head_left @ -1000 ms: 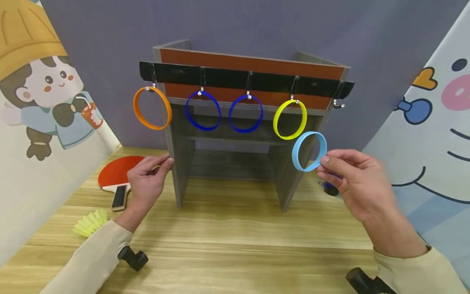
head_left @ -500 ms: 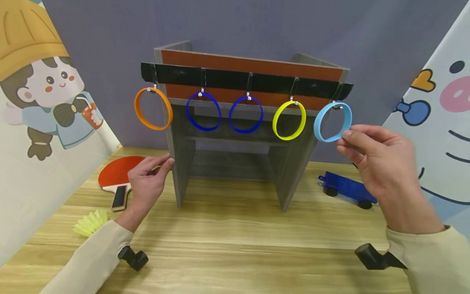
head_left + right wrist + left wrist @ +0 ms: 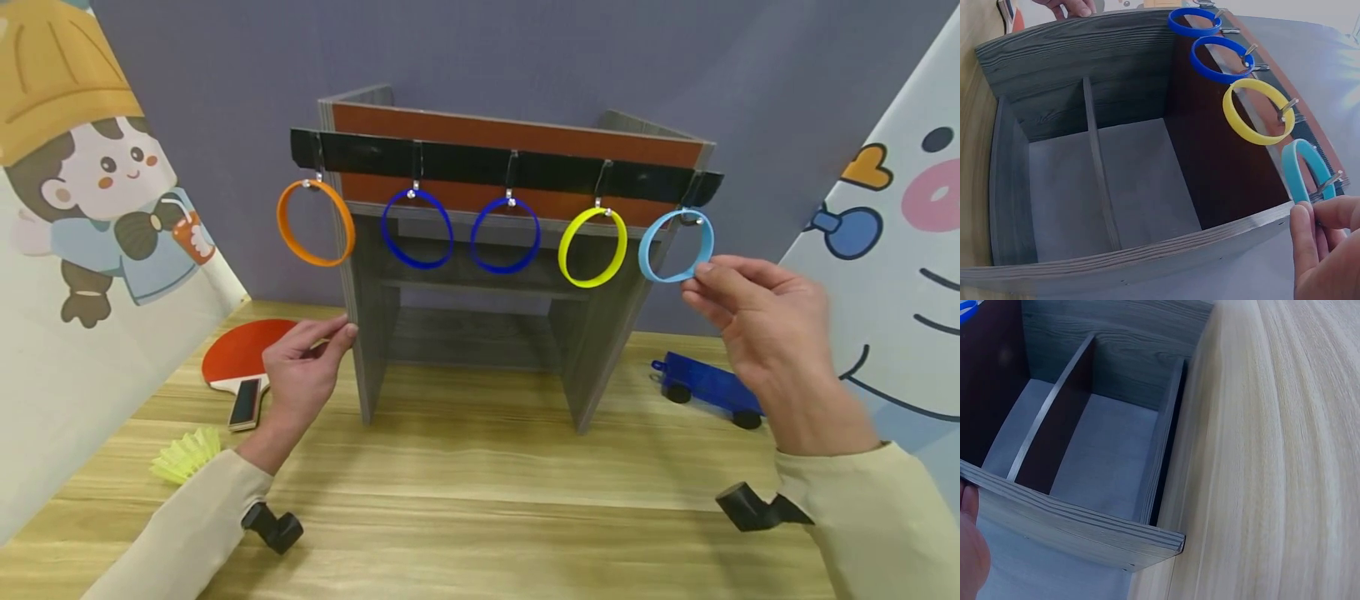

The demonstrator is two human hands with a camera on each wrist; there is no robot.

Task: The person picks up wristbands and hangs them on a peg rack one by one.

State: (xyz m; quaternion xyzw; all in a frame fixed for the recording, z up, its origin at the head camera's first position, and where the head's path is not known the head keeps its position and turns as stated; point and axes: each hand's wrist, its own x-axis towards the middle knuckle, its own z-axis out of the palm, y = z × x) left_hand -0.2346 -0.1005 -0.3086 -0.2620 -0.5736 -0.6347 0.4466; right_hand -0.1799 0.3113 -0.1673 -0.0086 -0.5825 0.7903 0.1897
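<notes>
At the right end of the black hook rail [image 3: 480, 160], my right hand [image 3: 772, 325] pinches the lower edge of a light blue silicone wristband [image 3: 643, 250]. The last hook passes through that wristband, as the right wrist view shows. An orange wristband [image 3: 282, 221], two dark blue wristbands [image 3: 420, 263] and a yellow wristband [image 3: 1244, 130] hang from the other hooks. My left hand [image 3: 303, 367] grips the front edge of the grey wooden shelf [image 3: 362, 358] on its left side panel. Only part of this hand shows in the left wrist view.
On the wooden table [image 3: 480, 517], a red table tennis bat [image 3: 243, 350] and a yellow shuttlecock [image 3: 186, 456] lie at the left. A blue toy trailer [image 3: 705, 385] stands to the right of the shelf, partly behind my right hand. A grey wall rises behind.
My right hand has carried the light blue wristband up and right onto the last hook, then shifted slightly left. The trailer has come into fuller view. My left hand stays on the shelf.
</notes>
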